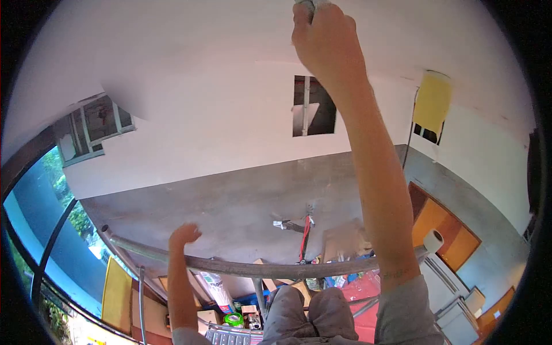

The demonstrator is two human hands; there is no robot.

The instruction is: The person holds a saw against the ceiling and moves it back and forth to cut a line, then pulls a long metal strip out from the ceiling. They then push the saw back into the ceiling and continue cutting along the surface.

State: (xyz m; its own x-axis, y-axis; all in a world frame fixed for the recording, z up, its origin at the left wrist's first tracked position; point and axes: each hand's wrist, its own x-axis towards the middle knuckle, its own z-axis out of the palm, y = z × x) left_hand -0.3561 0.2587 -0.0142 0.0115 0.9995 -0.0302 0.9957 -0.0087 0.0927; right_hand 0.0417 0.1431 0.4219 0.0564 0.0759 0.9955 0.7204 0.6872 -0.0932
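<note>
Our right hand (pixel 323 35) is fisted tight around a grey tool (pixel 309 4), mostly cropped above the fingers, likely to press it against the white ceiling (pixel 201 69); our left hand (pixel 184 234) is half-curled and empty, fingertips just beyond the scaffold rail (pixel 259 268), seemingly for balance.

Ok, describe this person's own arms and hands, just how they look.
The left hand and right hand are bare: no gloves, no watch visible. Both arms are uncovered up to short grey sleeves, the left sleeve and right sleeve. A faint mark by the right sleeve is unreadable.
</note>
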